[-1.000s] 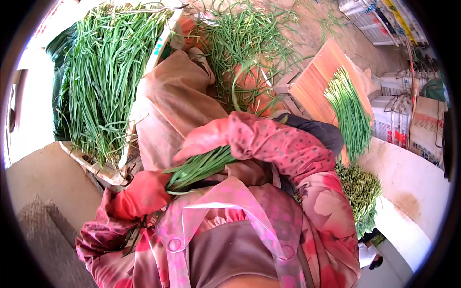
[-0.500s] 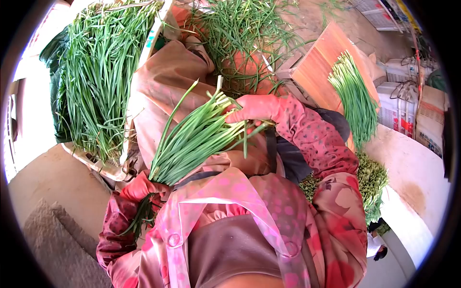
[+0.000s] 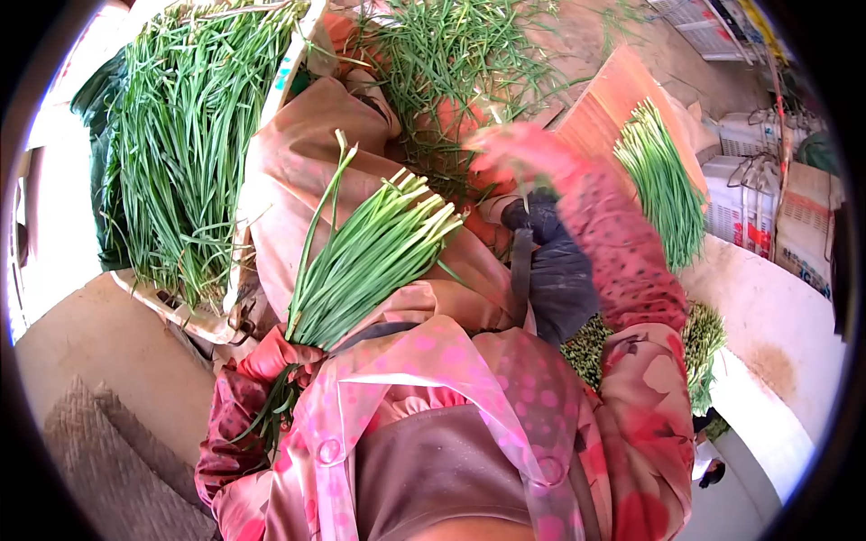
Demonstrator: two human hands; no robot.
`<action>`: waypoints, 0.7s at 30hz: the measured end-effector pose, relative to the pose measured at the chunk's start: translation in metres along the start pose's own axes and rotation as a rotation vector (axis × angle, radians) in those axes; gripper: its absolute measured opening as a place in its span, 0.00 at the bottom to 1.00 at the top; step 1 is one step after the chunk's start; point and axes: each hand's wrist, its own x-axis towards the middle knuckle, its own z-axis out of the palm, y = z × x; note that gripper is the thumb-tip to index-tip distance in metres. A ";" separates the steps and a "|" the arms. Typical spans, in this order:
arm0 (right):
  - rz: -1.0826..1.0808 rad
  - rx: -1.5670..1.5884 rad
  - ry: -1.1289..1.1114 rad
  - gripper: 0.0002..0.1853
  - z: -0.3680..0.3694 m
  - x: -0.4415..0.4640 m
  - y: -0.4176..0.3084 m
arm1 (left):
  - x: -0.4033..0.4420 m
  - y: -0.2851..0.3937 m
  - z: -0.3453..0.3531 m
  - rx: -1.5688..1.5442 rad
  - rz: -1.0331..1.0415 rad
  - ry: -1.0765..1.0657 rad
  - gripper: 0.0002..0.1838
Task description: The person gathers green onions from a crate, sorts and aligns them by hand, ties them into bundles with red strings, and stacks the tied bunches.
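Our left hand [image 3: 278,354] has its grip closed round the lower end of a pale-tipped bunch of slender green stalks [image 3: 370,261] over our lap. Our right hand [image 3: 530,155] is blurred, so we cannot tell its grip. Beside us, an off-white plastic crate [image 3: 200,322] holds heaped long green leaves [image 3: 180,153]. An orange-brown wooden board [image 3: 597,101] carries a neat green bundle [image 3: 663,185], near white perforated crates [image 3: 740,194].
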 end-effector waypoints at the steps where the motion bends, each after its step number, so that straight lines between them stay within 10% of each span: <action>1: -0.177 0.199 -0.119 0.29 0.034 0.016 0.006 | -0.003 0.006 0.005 -0.006 -0.026 0.025 0.06; 6: -0.400 0.105 0.080 0.12 0.093 0.079 0.014 | -0.003 -0.008 0.003 0.001 -0.005 0.080 0.08; 10: -0.112 0.451 0.408 0.13 0.019 0.042 0.009 | 0.003 -0.022 -0.002 -0.001 0.058 0.102 0.10; 14: 0.030 0.270 0.064 0.31 0.039 -0.014 0.038 | 0.013 -0.022 -0.001 -0.008 0.114 0.083 0.11; 18: -0.015 0.412 -0.181 0.24 0.100 -0.021 0.027 | -0.004 0.026 0.013 -0.032 0.039 0.096 0.12; 21: -0.087 0.577 0.058 0.13 0.113 0.001 0.029 | -0.014 0.041 0.007 0.005 0.129 0.236 0.16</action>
